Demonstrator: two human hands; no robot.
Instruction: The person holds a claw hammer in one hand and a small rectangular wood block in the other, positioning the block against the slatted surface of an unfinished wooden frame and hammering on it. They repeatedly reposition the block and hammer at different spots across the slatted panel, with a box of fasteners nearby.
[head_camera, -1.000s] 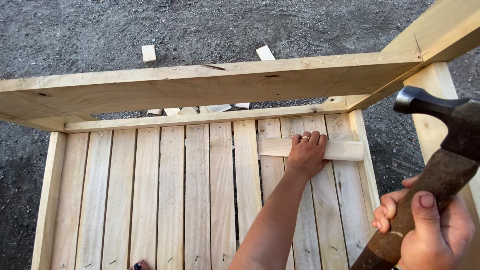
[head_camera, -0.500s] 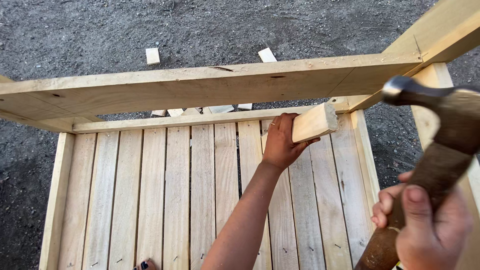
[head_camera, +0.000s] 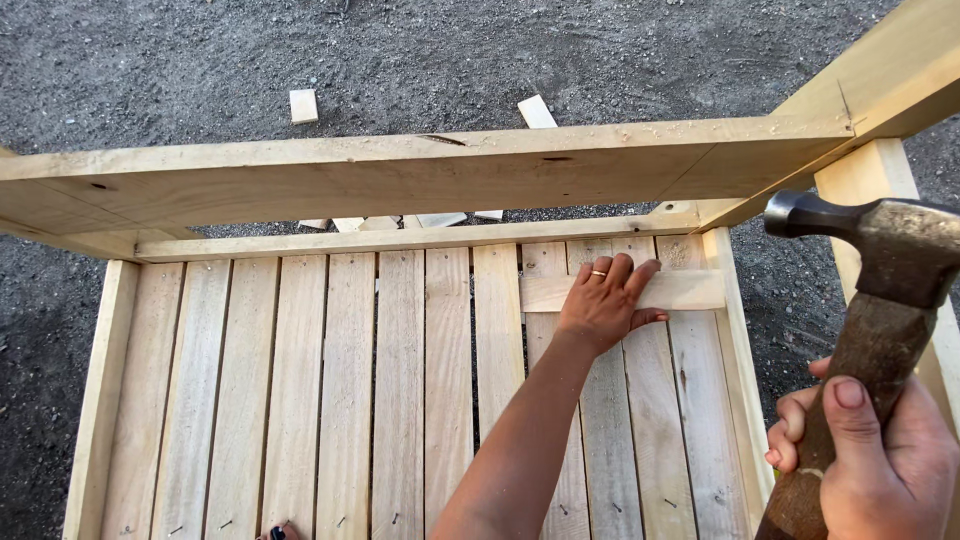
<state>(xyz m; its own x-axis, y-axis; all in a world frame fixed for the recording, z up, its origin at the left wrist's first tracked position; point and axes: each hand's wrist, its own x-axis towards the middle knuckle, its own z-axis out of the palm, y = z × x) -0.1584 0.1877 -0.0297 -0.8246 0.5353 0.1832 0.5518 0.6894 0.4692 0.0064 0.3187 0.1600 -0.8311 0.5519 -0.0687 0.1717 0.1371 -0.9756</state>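
Her left hand (head_camera: 603, 305) lies flat, fingers spread, pressing a short wooden strip (head_camera: 680, 290) onto the slats (head_camera: 400, 380); beside it, the right hand (head_camera: 880, 455) grips a raised hammer (head_camera: 880, 300).

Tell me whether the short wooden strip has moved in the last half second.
Yes. The short strip was lifted and tilted; now it lies flat across the slats, under the left hand.

Short batten (head_camera: 680, 290) lies across slats (head_camera: 400, 380), rt side, below top beam (head_camera: 400, 175).
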